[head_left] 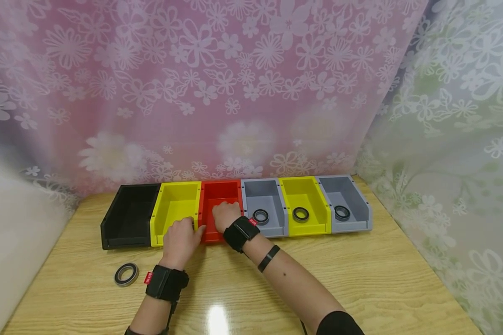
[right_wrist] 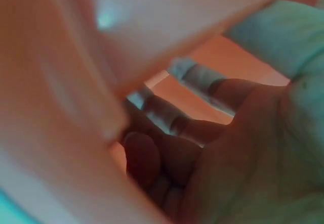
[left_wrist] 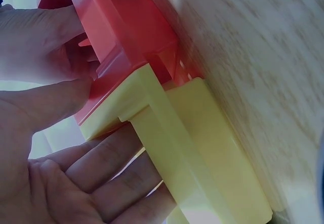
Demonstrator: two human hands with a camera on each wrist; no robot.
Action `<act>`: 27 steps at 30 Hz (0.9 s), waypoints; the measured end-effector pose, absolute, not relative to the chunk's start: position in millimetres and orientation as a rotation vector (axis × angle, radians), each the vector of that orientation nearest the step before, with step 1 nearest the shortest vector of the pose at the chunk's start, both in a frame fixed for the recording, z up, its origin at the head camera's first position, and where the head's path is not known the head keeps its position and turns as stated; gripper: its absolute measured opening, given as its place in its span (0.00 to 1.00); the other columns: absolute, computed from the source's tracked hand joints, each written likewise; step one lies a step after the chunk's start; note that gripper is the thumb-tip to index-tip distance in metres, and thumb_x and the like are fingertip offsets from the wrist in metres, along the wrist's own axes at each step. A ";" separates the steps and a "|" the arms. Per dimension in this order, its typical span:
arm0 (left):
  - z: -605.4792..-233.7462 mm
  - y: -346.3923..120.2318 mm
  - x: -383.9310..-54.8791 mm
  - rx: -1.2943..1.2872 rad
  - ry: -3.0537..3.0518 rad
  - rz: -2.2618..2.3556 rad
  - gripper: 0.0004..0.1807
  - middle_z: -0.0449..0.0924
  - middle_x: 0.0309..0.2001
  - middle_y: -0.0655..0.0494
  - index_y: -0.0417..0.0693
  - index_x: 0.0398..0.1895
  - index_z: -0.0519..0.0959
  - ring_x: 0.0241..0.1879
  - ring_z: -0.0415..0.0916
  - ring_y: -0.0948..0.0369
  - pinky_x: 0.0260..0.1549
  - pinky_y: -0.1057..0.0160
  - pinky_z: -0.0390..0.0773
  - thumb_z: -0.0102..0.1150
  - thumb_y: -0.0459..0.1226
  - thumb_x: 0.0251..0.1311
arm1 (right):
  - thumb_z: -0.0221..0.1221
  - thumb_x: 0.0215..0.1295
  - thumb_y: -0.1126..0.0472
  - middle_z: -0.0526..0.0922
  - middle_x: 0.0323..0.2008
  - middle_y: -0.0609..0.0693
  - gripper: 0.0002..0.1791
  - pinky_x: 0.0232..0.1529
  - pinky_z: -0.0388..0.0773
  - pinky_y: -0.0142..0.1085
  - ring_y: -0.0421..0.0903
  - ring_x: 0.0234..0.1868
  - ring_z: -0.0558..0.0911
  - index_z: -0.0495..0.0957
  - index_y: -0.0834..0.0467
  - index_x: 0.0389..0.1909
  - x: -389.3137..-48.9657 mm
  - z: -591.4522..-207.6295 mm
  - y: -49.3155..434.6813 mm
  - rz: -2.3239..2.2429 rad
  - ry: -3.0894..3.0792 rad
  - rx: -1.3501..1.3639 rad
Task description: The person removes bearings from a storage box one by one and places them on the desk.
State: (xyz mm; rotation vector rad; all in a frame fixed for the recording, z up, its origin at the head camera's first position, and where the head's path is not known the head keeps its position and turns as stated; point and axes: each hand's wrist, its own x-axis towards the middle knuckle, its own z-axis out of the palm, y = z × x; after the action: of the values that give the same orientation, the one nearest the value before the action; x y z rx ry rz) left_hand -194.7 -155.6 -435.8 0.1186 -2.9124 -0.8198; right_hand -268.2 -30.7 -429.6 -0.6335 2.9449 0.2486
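My left hand grips the front corner where the left yellow bin meets the red bin. In the left wrist view, the thumb lies against the red edge while the fingers bend behind the yellow wall. My right hand reaches inside the red bin. The right wrist view has some fingers against the red inside and others curled closer in; a blurred red wall covers part of them, and I cannot tell whether they hold anything.
A bearing lies on the wooden table at the left, before the black bin. Further right, bearings lie in the middle grey bin, the right yellow bin and the end grey bin. A floral curtain hangs behind.
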 end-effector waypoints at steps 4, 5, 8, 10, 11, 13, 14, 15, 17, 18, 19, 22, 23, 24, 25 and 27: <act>-436.1 -154.7 -195.0 0.119 -2.912 -0.817 0.18 0.68 0.19 0.49 0.32 0.36 0.79 0.20 0.69 0.53 0.22 0.60 0.67 0.70 0.42 0.64 | 0.59 0.75 0.55 0.84 0.52 0.54 0.19 0.52 0.75 0.44 0.50 0.48 0.85 0.77 0.52 0.64 -266.5 -426.6 -29.0 0.274 2.939 -0.653; -436.2 -154.6 -195.2 0.120 -2.913 -0.814 0.18 0.68 0.19 0.49 0.32 0.36 0.79 0.20 0.69 0.53 0.22 0.60 0.67 0.70 0.42 0.64 | 0.59 0.75 0.55 0.84 0.51 0.54 0.20 0.52 0.76 0.44 0.51 0.48 0.85 0.77 0.51 0.65 -266.6 -426.5 -28.5 0.271 2.942 -0.660; -436.2 -154.4 -196.0 0.120 -2.914 -0.809 0.18 0.68 0.19 0.49 0.32 0.35 0.79 0.20 0.68 0.53 0.22 0.60 0.67 0.70 0.42 0.64 | 0.62 0.73 0.54 0.85 0.48 0.54 0.21 0.50 0.77 0.44 0.51 0.45 0.85 0.76 0.52 0.64 -268.0 -426.9 -26.7 0.210 2.960 -0.675; -436.3 -154.5 -196.4 0.118 -2.911 -0.804 0.18 0.67 0.19 0.49 0.33 0.35 0.79 0.19 0.68 0.53 0.21 0.60 0.66 0.70 0.42 0.64 | 0.66 0.70 0.52 0.85 0.44 0.54 0.23 0.48 0.78 0.44 0.51 0.42 0.85 0.75 0.53 0.62 -269.4 -427.3 -25.3 0.141 2.968 -0.688; -436.3 -154.5 -196.5 0.116 -2.910 -0.800 0.18 0.67 0.19 0.49 0.33 0.34 0.79 0.19 0.68 0.53 0.21 0.60 0.66 0.71 0.42 0.64 | 0.67 0.68 0.51 0.85 0.42 0.53 0.25 0.47 0.79 0.44 0.51 0.40 0.85 0.75 0.54 0.62 -270.1 -427.0 -24.5 0.092 2.969 -0.694; -436.2 -154.6 -196.2 0.115 -2.907 -0.797 0.18 0.67 0.18 0.49 0.33 0.33 0.78 0.19 0.68 0.54 0.20 0.61 0.65 0.71 0.42 0.64 | 0.71 0.64 0.50 0.84 0.41 0.52 0.28 0.44 0.81 0.44 0.50 0.39 0.84 0.75 0.55 0.62 -271.1 -425.7 -22.7 -0.002 2.964 -0.709; -436.2 -154.7 -195.8 0.115 -2.907 -0.795 0.18 0.66 0.18 0.50 0.33 0.33 0.78 0.19 0.68 0.54 0.20 0.61 0.65 0.71 0.42 0.64 | 0.72 0.63 0.49 0.84 0.42 0.52 0.31 0.43 0.82 0.43 0.49 0.39 0.84 0.75 0.55 0.63 -271.3 -424.8 -21.9 -0.051 2.956 -0.718; -436.1 -154.8 -195.4 0.116 -2.907 -0.794 0.18 0.66 0.18 0.50 0.33 0.33 0.78 0.19 0.68 0.54 0.20 0.61 0.64 0.71 0.41 0.64 | 0.73 0.62 0.49 0.84 0.42 0.52 0.33 0.42 0.82 0.43 0.48 0.39 0.83 0.75 0.55 0.64 -271.1 -423.5 -21.1 -0.100 2.948 -0.727; -436.0 -155.0 -194.5 0.123 -2.908 -0.795 0.18 0.66 0.18 0.50 0.33 0.32 0.78 0.18 0.68 0.54 0.19 0.61 0.64 0.71 0.41 0.64 | 0.73 0.61 0.48 0.84 0.44 0.52 0.35 0.40 0.82 0.41 0.47 0.40 0.82 0.74 0.55 0.67 -270.3 -420.1 -19.7 -0.185 2.936 -0.746; -436.0 -155.0 -194.2 0.126 -2.908 -0.794 0.18 0.66 0.18 0.50 0.33 0.32 0.78 0.18 0.68 0.54 0.19 0.61 0.64 0.70 0.41 0.64 | 0.73 0.61 0.48 0.84 0.45 0.52 0.36 0.40 0.83 0.40 0.47 0.41 0.81 0.74 0.55 0.68 -269.5 -418.3 -19.1 -0.213 2.935 -0.762; -435.9 -155.0 -193.9 0.129 -2.909 -0.792 0.18 0.66 0.18 0.50 0.33 0.32 0.78 0.18 0.68 0.54 0.19 0.61 0.64 0.70 0.41 0.64 | 0.73 0.61 0.48 0.83 0.45 0.53 0.36 0.39 0.82 0.39 0.47 0.40 0.81 0.74 0.55 0.68 -268.5 -415.9 -18.6 -0.252 2.936 -0.773; -436.3 -154.9 -194.1 0.135 -2.905 -0.795 0.18 0.66 0.18 0.50 0.33 0.33 0.78 0.19 0.68 0.54 0.20 0.61 0.64 0.70 0.42 0.64 | 0.72 0.61 0.47 0.81 0.42 0.52 0.35 0.39 0.81 0.36 0.45 0.38 0.78 0.75 0.57 0.66 -265.2 -408.0 -17.1 -0.317 2.952 -0.791; -436.3 -154.9 -194.2 0.134 -2.904 -0.796 0.18 0.66 0.18 0.50 0.33 0.34 0.78 0.19 0.68 0.53 0.20 0.61 0.64 0.70 0.42 0.64 | 0.72 0.61 0.47 0.81 0.41 0.51 0.33 0.38 0.81 0.36 0.45 0.37 0.78 0.76 0.57 0.63 -263.8 -404.9 -16.4 -0.334 2.957 -0.795; -436.5 -154.9 -194.3 0.134 -2.904 -0.801 0.18 0.66 0.18 0.50 0.33 0.34 0.78 0.20 0.68 0.53 0.21 0.60 0.65 0.70 0.42 0.64 | 0.72 0.61 0.47 0.80 0.38 0.51 0.31 0.36 0.80 0.34 0.44 0.36 0.77 0.77 0.57 0.60 -262.6 -402.1 -15.7 -0.345 2.958 -0.797; -436.5 -154.8 -194.3 0.134 -2.905 -0.809 0.18 0.66 0.19 0.50 0.33 0.35 0.78 0.20 0.68 0.53 0.21 0.60 0.65 0.70 0.42 0.64 | 0.72 0.61 0.47 0.78 0.36 0.50 0.28 0.34 0.79 0.34 0.44 0.35 0.76 0.78 0.57 0.57 -261.5 -399.1 -14.9 -0.360 2.957 -0.794; -437.0 -154.8 -194.4 0.134 -2.907 -0.818 0.18 0.67 0.19 0.50 0.32 0.36 0.78 0.20 0.68 0.53 0.22 0.60 0.65 0.70 0.42 0.65 | 0.71 0.62 0.47 0.77 0.32 0.49 0.24 0.30 0.76 0.32 0.44 0.32 0.75 0.78 0.58 0.51 -258.9 -393.7 -12.8 -0.369 2.954 -0.795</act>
State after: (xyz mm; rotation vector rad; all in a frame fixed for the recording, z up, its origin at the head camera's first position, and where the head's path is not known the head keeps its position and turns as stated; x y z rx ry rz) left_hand -194.4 -154.8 -437.0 0.1336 -2.9072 -0.8184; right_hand -258.9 -12.8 -393.7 -0.7955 2.9535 -0.3686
